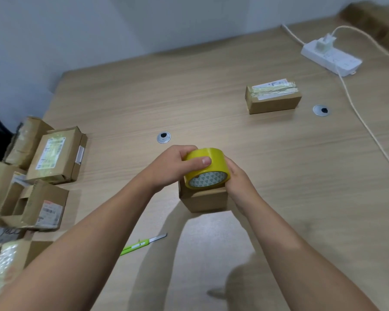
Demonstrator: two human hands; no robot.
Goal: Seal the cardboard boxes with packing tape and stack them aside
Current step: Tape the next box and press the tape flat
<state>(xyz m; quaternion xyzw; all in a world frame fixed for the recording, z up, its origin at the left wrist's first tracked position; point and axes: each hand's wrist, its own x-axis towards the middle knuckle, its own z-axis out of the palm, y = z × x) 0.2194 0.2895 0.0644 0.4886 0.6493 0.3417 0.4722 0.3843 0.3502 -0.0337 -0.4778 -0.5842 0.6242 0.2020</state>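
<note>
A yellow roll of packing tape point(206, 173) is held between both hands just above a small plain cardboard box point(203, 199) in the middle of the wooden table point(211, 97). My left hand point(176, 167) grips the roll from the left, thumb lying across its outer band. My right hand point(238, 178) holds the roll's right side, fingers curled behind it. The box's top is mostly hidden by the roll and hands. A taped box point(273, 97) with a label stands farther back to the right.
Several cardboard boxes point(56, 153) are piled at the table's left edge. A green utility knife point(142, 244) lies near the front, blade out. A white power strip point(331, 57) and its cable point(364, 124) run along the right. Two round cable grommets point(163, 137) sit in the tabletop.
</note>
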